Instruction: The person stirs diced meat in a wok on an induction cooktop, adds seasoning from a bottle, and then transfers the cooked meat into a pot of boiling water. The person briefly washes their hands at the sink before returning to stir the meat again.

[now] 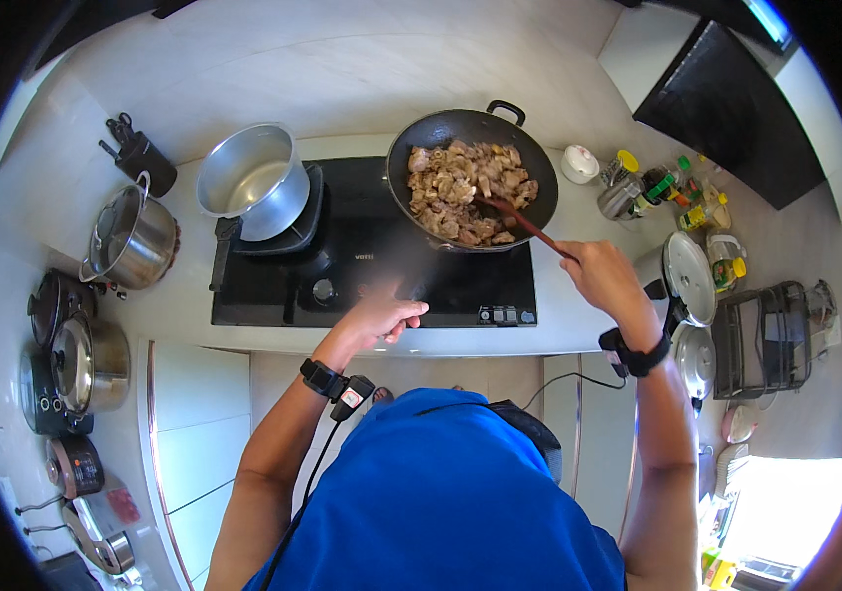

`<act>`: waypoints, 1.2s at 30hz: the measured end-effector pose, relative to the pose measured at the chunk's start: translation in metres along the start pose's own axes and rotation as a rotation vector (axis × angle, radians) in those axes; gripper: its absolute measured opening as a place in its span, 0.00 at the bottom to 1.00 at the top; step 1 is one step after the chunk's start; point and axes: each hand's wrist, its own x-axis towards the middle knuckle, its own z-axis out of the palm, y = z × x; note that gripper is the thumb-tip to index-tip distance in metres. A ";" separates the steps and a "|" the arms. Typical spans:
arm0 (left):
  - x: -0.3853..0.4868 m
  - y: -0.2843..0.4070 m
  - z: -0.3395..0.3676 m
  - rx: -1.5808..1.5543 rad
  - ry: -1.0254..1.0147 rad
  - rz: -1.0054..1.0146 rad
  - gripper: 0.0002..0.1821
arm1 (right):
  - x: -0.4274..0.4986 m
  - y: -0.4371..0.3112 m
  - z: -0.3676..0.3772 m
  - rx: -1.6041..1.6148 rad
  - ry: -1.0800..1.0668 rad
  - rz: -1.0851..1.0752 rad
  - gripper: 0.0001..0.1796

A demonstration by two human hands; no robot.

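Note:
My right hand [602, 275] is closed on the handle of a reddish-brown wooden spatula [535, 231]. Its far end is among browned chunks of meat [465, 181] in a black wok [439, 127] on the right side of the gas cooktop [421, 288]. My left hand [389, 314] is over the cooktop's front edge, near its control knobs, with nothing visible in it. The fingers are partly bent and part of the hand is blurred, with a hazy patch in front of it.
An aluminium pot [254, 185] sits on the left burner. Left of it stand a knife block [143, 162] and a steel pot with a glass lid [129, 236]. To the right are a white lidded jar [580, 164], seasoning bottles [701, 214], pot lids [689, 278] and a black wire rack [761, 340].

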 end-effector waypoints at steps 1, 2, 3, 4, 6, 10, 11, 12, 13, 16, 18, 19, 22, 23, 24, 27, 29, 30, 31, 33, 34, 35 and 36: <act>0.000 0.001 -0.001 0.003 0.001 -0.004 0.24 | 0.005 0.003 0.006 0.035 0.032 -0.013 0.17; 0.000 0.001 -0.001 0.005 0.006 -0.007 0.20 | 0.007 0.006 0.007 0.069 0.064 -0.030 0.17; -0.001 0.001 0.000 -0.010 0.010 -0.003 0.18 | 0.006 0.007 0.004 0.070 0.053 0.021 0.17; -0.001 0.002 0.000 -0.026 0.015 0.001 0.17 | 0.002 0.006 -0.001 0.124 0.083 -0.038 0.17; -0.003 0.001 0.001 -0.049 0.033 0.006 0.15 | -0.016 0.007 -0.022 0.156 0.046 0.005 0.18; -0.004 0.001 0.002 -0.078 0.051 0.029 0.15 | -0.034 0.012 -0.037 0.439 0.026 0.170 0.18; -0.005 0.001 0.002 -0.085 0.050 0.019 0.14 | -0.028 0.015 -0.031 0.417 0.064 0.180 0.18; -0.005 0.002 0.002 -0.085 0.034 0.023 0.15 | -0.014 0.019 -0.018 0.417 0.115 0.148 0.18; -0.006 0.003 0.002 -0.087 0.022 0.019 0.16 | 0.001 0.023 -0.005 0.415 0.168 0.116 0.18; -0.009 0.006 0.002 -0.116 0.012 0.013 0.17 | 0.041 0.029 0.038 0.443 0.206 0.144 0.18; -0.011 0.007 0.003 -0.132 0.021 0.017 0.17 | 0.045 0.028 0.054 0.373 0.236 -0.001 0.18; -0.012 0.007 0.004 -0.133 0.026 0.018 0.17 | 0.043 0.025 0.057 0.308 0.211 -0.012 0.18; -0.012 0.007 0.005 -0.128 0.038 0.031 0.18 | 0.021 0.023 0.032 0.264 0.064 -0.023 0.17; -0.011 0.007 0.005 -0.126 0.057 0.021 0.18 | 0.014 0.022 0.019 0.272 0.026 -0.031 0.17; -0.011 0.007 0.005 -0.124 0.052 0.042 0.17 | 0.008 0.020 0.008 0.267 0.025 -0.034 0.17; -0.011 0.005 0.005 -0.121 0.075 0.058 0.14 | -0.014 0.012 -0.018 0.299 0.031 -0.064 0.17; -0.012 0.004 0.005 -0.121 0.091 0.064 0.14 | -0.027 0.004 -0.017 0.391 0.051 -0.134 0.17; -0.012 0.004 0.005 -0.117 0.088 0.073 0.14 | -0.027 0.000 -0.010 0.406 0.052 -0.161 0.17; -0.012 0.004 0.006 -0.118 0.091 0.075 0.14 | -0.024 -0.003 -0.002 0.389 0.053 -0.163 0.17; -0.012 0.003 0.007 -0.114 0.105 0.079 0.15 | -0.016 -0.008 0.017 0.335 0.032 -0.146 0.17; -0.012 0.004 0.008 -0.111 0.114 0.084 0.15 | -0.010 -0.005 0.023 0.330 0.022 -0.126 0.17; -0.013 0.004 0.009 -0.110 0.132 0.077 0.15 | -0.006 0.000 0.027 0.366 0.046 -0.126 0.17; -0.013 0.004 0.009 -0.118 0.125 0.090 0.16 | -0.004 0.004 0.029 0.372 0.032 -0.098 0.18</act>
